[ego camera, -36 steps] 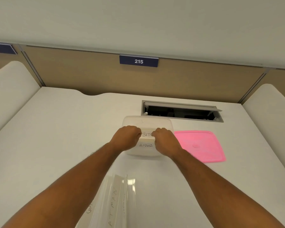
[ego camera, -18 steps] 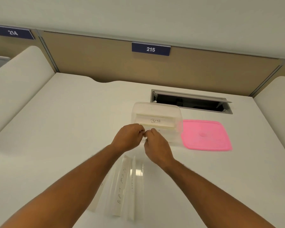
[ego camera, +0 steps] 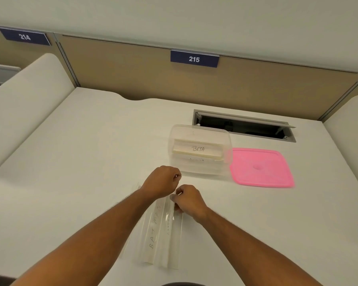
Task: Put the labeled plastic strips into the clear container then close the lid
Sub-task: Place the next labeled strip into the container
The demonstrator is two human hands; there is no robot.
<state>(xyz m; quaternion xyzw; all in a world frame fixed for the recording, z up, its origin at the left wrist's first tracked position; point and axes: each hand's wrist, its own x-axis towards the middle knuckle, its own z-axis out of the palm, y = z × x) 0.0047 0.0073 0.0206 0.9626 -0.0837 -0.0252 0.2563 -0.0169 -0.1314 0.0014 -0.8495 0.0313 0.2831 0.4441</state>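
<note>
- White worktop [ego camera: 81, 162] filled the cubicle, a tan partition behind it.
- Nearest lay three or so clear labeled strips [ego camera: 153, 230], side by side; one read BATMAN.
- Right hand [ego camera: 189, 200] pinched the far end of one strip; left hand [ego camera: 162, 180] hovered curled beside it, whether gripping anything I cannot tell.
- Farther, the clear container [ego camera: 199, 150] held two strips, BETA uppermost.
- One pink lid [ego camera: 260, 167] lay beside it, off: roughly halfway, I judged.

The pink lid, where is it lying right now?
In the head view the pink lid lies flat on the white desk, right of the clear container, just in front of the open cable hatch.
</note>
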